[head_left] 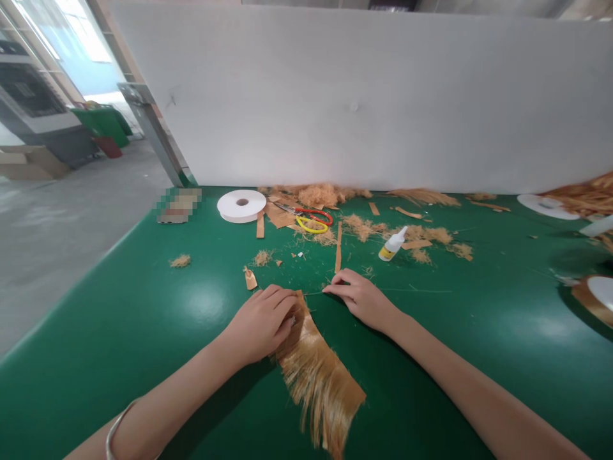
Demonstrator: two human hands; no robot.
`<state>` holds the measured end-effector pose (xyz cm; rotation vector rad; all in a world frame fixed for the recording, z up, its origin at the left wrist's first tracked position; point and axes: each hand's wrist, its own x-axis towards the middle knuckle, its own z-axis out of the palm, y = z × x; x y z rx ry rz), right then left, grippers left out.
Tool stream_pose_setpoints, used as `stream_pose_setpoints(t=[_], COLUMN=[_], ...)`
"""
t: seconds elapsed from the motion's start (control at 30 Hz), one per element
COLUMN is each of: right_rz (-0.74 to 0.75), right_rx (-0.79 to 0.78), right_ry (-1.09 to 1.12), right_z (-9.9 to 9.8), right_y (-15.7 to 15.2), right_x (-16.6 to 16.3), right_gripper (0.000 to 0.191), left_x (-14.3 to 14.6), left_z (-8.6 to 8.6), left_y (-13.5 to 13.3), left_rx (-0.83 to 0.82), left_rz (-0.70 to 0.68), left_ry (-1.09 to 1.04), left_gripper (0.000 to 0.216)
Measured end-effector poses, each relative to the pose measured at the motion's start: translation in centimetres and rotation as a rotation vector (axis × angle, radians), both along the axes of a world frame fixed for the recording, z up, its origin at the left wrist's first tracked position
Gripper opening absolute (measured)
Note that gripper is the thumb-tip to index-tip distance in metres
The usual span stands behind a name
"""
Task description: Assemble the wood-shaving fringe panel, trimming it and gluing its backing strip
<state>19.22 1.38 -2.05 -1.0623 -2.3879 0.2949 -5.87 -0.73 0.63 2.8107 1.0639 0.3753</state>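
My left hand [262,318] is curled closed on the upper end of a wide golden-brown fringed fibre strip [320,383] that lies on the green table [143,300] and fans out toward me. My right hand [360,298] is just to the right of it, its fingers pinched on a thin fibre strand [313,293] that runs between the two hands. A bracelet sits on my left wrist.
Farther back lie a white tape roll [242,206], red and yellow-handled scissors [311,219], a small glue bottle [393,245], and several brown strips and fibre tufts. More rolls and fibre [582,198] are at the right edge. A grey board [364,96] stands behind the table.
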Motion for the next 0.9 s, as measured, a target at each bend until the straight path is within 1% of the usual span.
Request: stream_pose_setpoints(t=[0.17,0.37,0.57,0.73,0.9], right_rz=[0.028,-0.009,0.033,0.0,0.045], right_rx=[-0.008,0.009,0.017,0.038,0.057], right_ry=[-0.003,0.003,0.004,0.014,0.032], right_z=[-0.11,-0.25,-0.18,-0.34,-0.31], right_y=[-0.11,-0.04,-0.1,-0.01,-0.04], right_x=[0.36,0.37,0.5,0.42,0.38], right_gripper=[0.033,0.033,0.035,0.035,0.036], left_x=[-0.02,0.0,0.02,0.02,-0.02], left_z=[-0.06,-0.3,-0.2,-0.08,-0.06], left_y=[-0.07,-0.03,-0.05,-0.13,-0.07], left_rx=[0.017,0.059,0.062,0.075,0.074], left_rz=[0.008,-0.016,-0.018,-0.027,-0.022], left_ry=[0.019,0.009,-0.001,-0.014,-0.009], left_gripper=[0.029,0.028,0.028,0.028,0.028])
